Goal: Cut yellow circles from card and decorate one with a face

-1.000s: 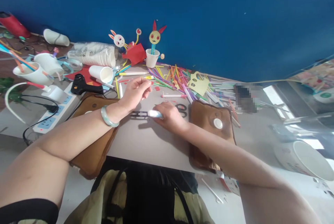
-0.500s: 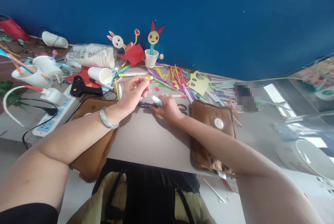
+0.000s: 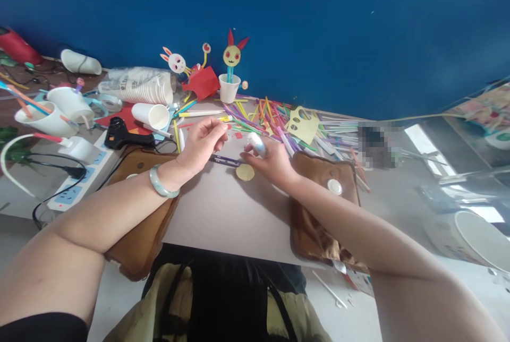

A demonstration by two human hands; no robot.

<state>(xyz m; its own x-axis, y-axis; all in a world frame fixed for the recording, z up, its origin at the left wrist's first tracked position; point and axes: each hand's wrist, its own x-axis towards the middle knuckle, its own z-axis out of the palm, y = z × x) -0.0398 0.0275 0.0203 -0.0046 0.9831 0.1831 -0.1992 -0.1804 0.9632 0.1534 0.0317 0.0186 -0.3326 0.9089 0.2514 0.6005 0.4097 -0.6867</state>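
My right hand [image 3: 274, 160] is closed around a white-capped tube that looks like a glue stick [image 3: 257, 144], cap end tilted up and left. Just below its fingers a pale yellow paper disc [image 3: 245, 172] lies on the table. Between my hands is a dark, narrow slotted tool [image 3: 225, 160]; its right end meets my right fingertips. My left hand [image 3: 204, 143], with a pale bangle [image 3: 161, 182] on the wrist, hovers with thumb and fingers pinched together. Whatever sits in that pinch is too small to make out.
Behind my hands lies a heap of coloured sticks [image 3: 266, 116] and a yellow sheet with cut holes [image 3: 303, 125]. A rabbit-faced figure in a paper cup [image 3: 229, 90] stands at the wall. Leftward are a glue gun [image 3: 125, 135] and power strip [image 3: 85, 180]. Brown cushions [image 3: 314, 214] lie under both forearms.
My right hand has lifted and shifted right with the glue stick, uncovering the yellow disc. My left hand keeps its pinch in nearly the same place.
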